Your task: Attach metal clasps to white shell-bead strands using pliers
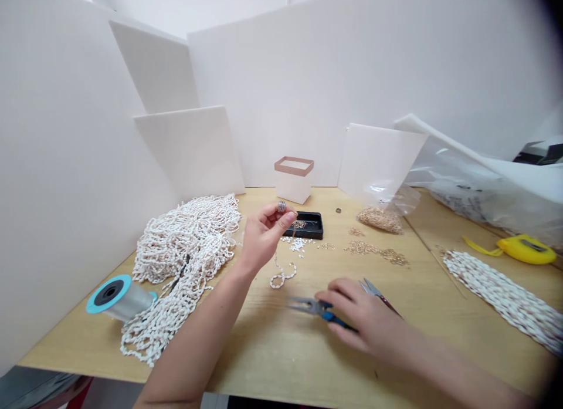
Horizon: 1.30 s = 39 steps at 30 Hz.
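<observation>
Currently left hand (264,236) pinches one silver ring (281,206); right hand (365,318) curls around one pair blue-handled pliers (314,307).

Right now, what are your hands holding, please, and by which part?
Left hand pinches a metal bead by its rim; right hand grips pliers by the blue handles.

A small ribbed silver ring (281,206) stands upright, pinched between the fingertips (284,216) of the left hand (264,236), raised above the table. The right hand (363,315) lies curled over blue-handled needle-nose pliers (314,307), their slim steel tips pointing left and clear of the fingers. Small snips (373,290) with silver blades and a dark red handle sit just beyond those fingers, their blades angled up and to the left
</observation>
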### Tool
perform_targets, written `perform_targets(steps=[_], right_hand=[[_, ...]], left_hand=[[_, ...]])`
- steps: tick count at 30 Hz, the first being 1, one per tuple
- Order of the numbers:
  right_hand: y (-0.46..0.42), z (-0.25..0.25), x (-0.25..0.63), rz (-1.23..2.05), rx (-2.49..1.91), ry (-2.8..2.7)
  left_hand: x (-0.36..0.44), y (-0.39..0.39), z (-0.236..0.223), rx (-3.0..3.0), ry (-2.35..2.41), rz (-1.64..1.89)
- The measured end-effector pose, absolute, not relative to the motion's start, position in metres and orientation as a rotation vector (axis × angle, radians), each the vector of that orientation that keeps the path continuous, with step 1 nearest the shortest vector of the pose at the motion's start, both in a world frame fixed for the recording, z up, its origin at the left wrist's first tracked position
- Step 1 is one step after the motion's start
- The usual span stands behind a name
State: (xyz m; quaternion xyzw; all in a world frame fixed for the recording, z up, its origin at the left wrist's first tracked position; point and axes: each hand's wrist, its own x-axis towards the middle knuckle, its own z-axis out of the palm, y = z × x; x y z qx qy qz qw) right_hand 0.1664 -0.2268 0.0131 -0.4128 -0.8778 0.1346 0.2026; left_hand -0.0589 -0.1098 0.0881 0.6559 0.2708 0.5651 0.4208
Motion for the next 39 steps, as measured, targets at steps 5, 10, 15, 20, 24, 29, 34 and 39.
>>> perform_targets(steps=[5,10,15,20,24,29,34,39], right_hand=[[-0.239,-0.013,0.152,0.418,-1.345,-2.639],[-0.211,0.021,0.153,0.58,-1.392,-2.625],[-0.173,0.053,0.147,0.59,-1.534,-2.504],[-0.176,0.037,0.137,0.79,-1.542,-2.549],[-0.2,0.021,0.128,0.597,-1.598,-2.556],[-0.223,0.013,0.117,0.362,-1.642,-2.703],[-0.225,0.017,0.135,0.408,-1.704,-2.762],[-0.19,0.067,0.152,0.565,-1.506,-2.332]], left_hand=[[-0.059,-0.113,0.091,1.629,0.672,1.403],[-0.059,-0.116,0.092,1.637,0.711,1.353],[-0.06,-0.116,0.092,1.659,0.728,1.339],[-0.062,-0.113,0.094,1.645,0.747,1.385],[-0.066,-0.107,0.094,1.644,0.764,1.464],[-0.069,-0.1,0.09,1.615,0.733,1.536],[-0.067,-0.1,0.091,1.486,0.677,1.451],[-0.063,-0.105,0.091,1.449,0.654,1.385]])
